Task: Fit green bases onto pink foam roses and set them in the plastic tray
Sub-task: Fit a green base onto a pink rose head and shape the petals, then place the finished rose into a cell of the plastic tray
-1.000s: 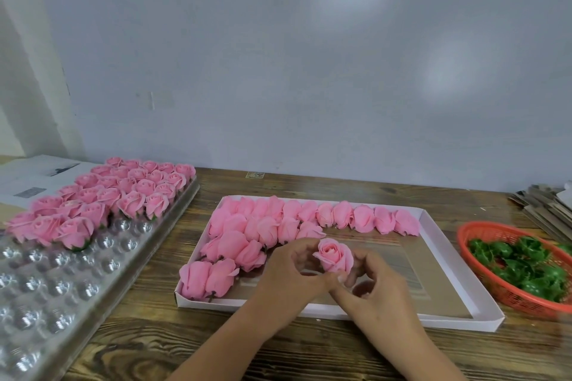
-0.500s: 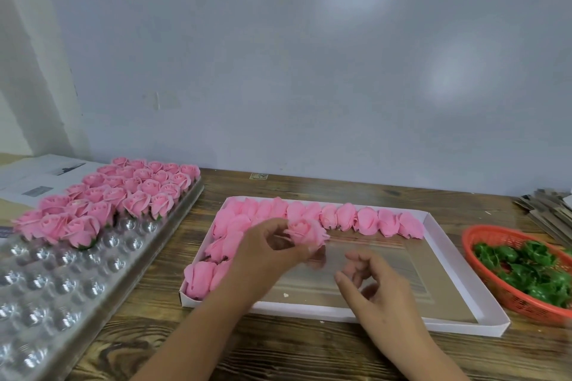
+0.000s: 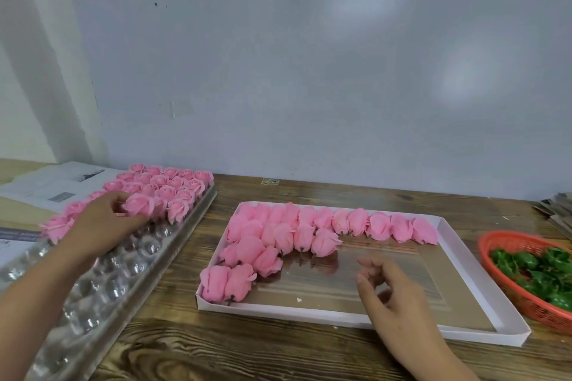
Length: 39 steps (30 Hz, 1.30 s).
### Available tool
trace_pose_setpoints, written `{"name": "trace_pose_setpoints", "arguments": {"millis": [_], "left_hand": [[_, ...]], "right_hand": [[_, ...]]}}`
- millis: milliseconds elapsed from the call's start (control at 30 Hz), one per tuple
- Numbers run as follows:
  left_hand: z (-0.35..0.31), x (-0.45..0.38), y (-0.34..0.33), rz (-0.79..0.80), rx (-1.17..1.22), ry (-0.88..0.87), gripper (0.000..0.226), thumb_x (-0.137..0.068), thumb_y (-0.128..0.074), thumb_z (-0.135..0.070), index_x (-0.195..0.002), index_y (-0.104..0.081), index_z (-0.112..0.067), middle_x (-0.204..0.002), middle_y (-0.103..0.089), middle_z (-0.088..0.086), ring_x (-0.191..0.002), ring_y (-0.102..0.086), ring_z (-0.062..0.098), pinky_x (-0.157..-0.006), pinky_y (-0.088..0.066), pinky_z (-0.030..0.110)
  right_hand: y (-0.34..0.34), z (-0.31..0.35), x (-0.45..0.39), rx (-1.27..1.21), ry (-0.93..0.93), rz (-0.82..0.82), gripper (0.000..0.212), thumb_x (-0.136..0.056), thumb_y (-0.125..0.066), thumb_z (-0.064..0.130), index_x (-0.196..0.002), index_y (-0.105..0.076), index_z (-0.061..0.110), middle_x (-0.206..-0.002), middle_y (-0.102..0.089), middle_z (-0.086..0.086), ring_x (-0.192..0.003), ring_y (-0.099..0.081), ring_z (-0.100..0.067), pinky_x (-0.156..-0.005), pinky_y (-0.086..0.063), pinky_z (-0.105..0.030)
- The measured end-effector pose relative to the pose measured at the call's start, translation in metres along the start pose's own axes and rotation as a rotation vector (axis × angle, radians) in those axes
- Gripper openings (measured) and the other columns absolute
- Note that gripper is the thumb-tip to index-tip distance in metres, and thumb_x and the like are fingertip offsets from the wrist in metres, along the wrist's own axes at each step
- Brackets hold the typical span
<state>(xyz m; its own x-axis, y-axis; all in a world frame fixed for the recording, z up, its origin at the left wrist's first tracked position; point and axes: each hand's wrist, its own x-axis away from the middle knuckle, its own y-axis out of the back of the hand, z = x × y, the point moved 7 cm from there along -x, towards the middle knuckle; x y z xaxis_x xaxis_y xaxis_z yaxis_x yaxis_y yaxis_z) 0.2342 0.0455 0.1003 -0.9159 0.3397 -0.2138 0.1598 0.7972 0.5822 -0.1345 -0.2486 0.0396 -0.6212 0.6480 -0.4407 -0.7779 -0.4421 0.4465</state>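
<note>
Nearest to us, our right hand (image 3: 391, 284) hovers over the bare near part of the white cardboard box (image 3: 483, 338), fingers loosely curled and holding nothing. That box sits mid-tabletop (image 3: 247, 353) with loose pink roses (image 3: 278, 235) lying on their sides along its far edge and left side. On the left, the clear plastic tray (image 3: 102, 284) runs from near to far, its near cups bare. Our left hand (image 3: 105, 223) reaches over it, fingers pinching a pink rose (image 3: 140, 205) right at the near edge of the rows of roses already standing (image 3: 170, 185) in the tray's far end. Far right there's an orange basket (image 3: 495, 244) of green bases (image 3: 538, 269). Newspaper (image 3: 55, 182) lies at far left, beyond the tray.
</note>
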Motion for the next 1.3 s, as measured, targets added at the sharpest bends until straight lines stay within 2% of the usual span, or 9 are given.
{"name": "trace_pose_setpoints", "arguments": {"millis": [100, 267, 367, 467, 667, 867, 1067, 1167, 1300], "left_hand": [[0.012, -0.01, 0.004, 0.018, -0.103, 0.037, 0.032, -0.086, -0.077, -0.012, -0.107, -0.054, -0.02, -0.079, -0.07, 0.008, -0.057, -0.063, 0.025, -0.056, -0.05, 0.03], [0.018, -0.019, -0.006, 0.069, -0.262, 0.02, 0.022, -0.084, -0.078, -0.012, -0.095, -0.059, -0.012, -0.084, -0.067, 0.011, -0.065, -0.059, 0.027, -0.067, -0.053, 0.04], [0.019, -0.023, -0.01, 0.073, -0.316, -0.02, 0.022, -0.082, -0.079, -0.012, -0.091, -0.058, -0.013, -0.083, -0.065, 0.007, -0.068, -0.058, 0.023, -0.065, -0.049, 0.036], [0.023, -0.028, -0.016, 0.092, -0.362, -0.028, 0.032, -0.081, -0.079, -0.014, -0.103, -0.056, -0.019, -0.089, -0.063, 0.0, -0.077, -0.063, 0.019, -0.065, -0.047, 0.031], [0.019, -0.037, -0.025, 0.043, -0.511, -0.054, 0.011, -0.084, -0.071, -0.009, -0.081, -0.06, -0.009, -0.073, -0.065, 0.008, -0.064, -0.059, 0.021, -0.056, -0.045, 0.028], [0.022, -0.043, -0.028, 0.07, -0.61, 0.015, 0.021, -0.084, -0.066, -0.007, -0.067, -0.055, -0.006, -0.061, -0.056, 0.006, -0.054, -0.051, 0.018, -0.051, -0.043, 0.026], [0.023, -0.053, -0.03, 0.206, -0.683, 0.097, 0.026, -0.084, -0.068, -0.01, -0.066, -0.049, -0.01, -0.065, -0.052, 0.002, -0.059, -0.048, 0.018, -0.056, -0.047, 0.023], [0.021, -0.058, -0.033, 0.228, -0.689, 0.057, 0.025, -0.086, -0.064, -0.013, -0.066, -0.05, -0.012, -0.063, -0.049, 0.001, -0.057, -0.045, 0.018, -0.057, -0.043, 0.023], [0.025, -0.063, -0.033, 0.201, -0.687, 0.002, 0.013, -0.085, -0.063, -0.012, -0.074, -0.068, -0.007, -0.061, -0.065, 0.003, -0.05, -0.05, 0.016, -0.053, -0.05, 0.026]], "right_hand": [[0.0, -0.001, 0.0, -0.002, -0.01, 0.001, 0.033, -0.088, -0.068, 0.014, -0.104, -0.058, 0.041, -0.094, -0.064, 0.024, -0.072, -0.062, -0.007, -0.059, -0.043, -0.01], [0.002, -0.001, -0.001, -0.015, -0.018, -0.011, 0.033, -0.089, -0.066, 0.012, -0.101, -0.06, 0.042, -0.093, -0.064, 0.024, -0.061, -0.058, -0.008, -0.056, -0.043, -0.011], [0.002, -0.001, -0.001, -0.012, -0.021, -0.017, 0.032, -0.089, -0.066, 0.014, -0.101, -0.059, 0.043, -0.093, -0.065, 0.025, -0.056, -0.056, -0.009, -0.055, -0.043, -0.012], [0.002, 0.0, 0.0, -0.016, -0.02, -0.021, 0.032, -0.089, -0.066, 0.014, -0.1, -0.059, 0.043, -0.093, -0.065, 0.024, -0.06, -0.058, -0.01, -0.055, -0.043, -0.012], [0.002, 0.0, -0.001, -0.015, -0.031, -0.019, 0.033, -0.089, -0.065, 0.012, -0.1, -0.06, 0.042, -0.094, -0.065, 0.023, -0.059, -0.057, -0.009, -0.055, -0.043, -0.012], [0.002, 0.002, -0.001, -0.003, -0.029, -0.02, 0.034, -0.089, -0.066, 0.01, -0.1, -0.059, 0.041, -0.092, -0.065, 0.026, -0.058, -0.056, -0.011, -0.053, -0.042, -0.012], [0.002, 0.003, -0.001, -0.005, -0.027, -0.007, 0.037, -0.088, -0.064, 0.008, -0.1, -0.058, 0.042, -0.091, -0.067, 0.024, -0.066, -0.06, -0.012, -0.056, -0.044, -0.015], [0.002, 0.002, 0.0, -0.011, -0.03, -0.004, 0.036, -0.089, -0.063, 0.008, -0.1, -0.059, 0.042, -0.09, -0.067, 0.024, -0.063, -0.059, -0.013, -0.056, -0.044, -0.014], [0.002, 0.002, 0.0, -0.008, -0.026, -0.005, 0.038, -0.089, -0.063, 0.007, -0.1, -0.058, 0.042, -0.09, -0.067, 0.025, -0.057, -0.056, -0.014, -0.054, -0.043, -0.013]]}}
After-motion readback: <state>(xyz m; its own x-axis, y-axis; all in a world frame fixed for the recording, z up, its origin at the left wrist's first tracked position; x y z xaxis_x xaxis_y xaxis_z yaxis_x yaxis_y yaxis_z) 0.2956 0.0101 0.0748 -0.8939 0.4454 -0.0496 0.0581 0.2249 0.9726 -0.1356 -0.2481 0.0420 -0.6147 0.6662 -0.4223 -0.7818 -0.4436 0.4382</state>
